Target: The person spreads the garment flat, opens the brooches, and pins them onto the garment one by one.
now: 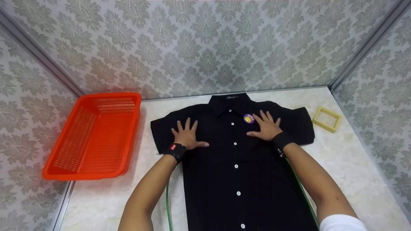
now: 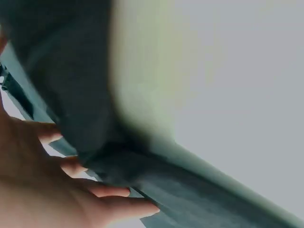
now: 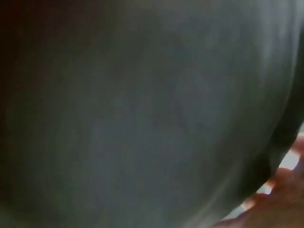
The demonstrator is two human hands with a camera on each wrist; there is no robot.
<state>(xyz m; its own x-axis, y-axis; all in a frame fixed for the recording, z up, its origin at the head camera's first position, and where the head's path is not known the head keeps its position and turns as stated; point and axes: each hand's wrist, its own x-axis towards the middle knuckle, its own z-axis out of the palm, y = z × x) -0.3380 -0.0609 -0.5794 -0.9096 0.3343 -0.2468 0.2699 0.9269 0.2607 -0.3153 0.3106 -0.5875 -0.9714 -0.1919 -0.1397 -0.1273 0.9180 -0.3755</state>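
A black short-sleeved shirt with white buttons lies face up and spread out, its collar toward the back wall. My left hand rests on the chest near the left-side sleeve, fingers spread. On the other side of the button row, my right hand lies with spread fingers, its fingertips beside a round purple-and-yellow badge. In the left wrist view the fingers of the left hand reach along dark cloth. Blurred dark cloth fills most of the right wrist view, with the right hand at the corner.
An orange-red plastic basket stands left of the shirt on the pale table. Right of the far sleeve lies a small yellow rectangular frame. A green cord runs below the left wrist. Patterned walls enclose the table.
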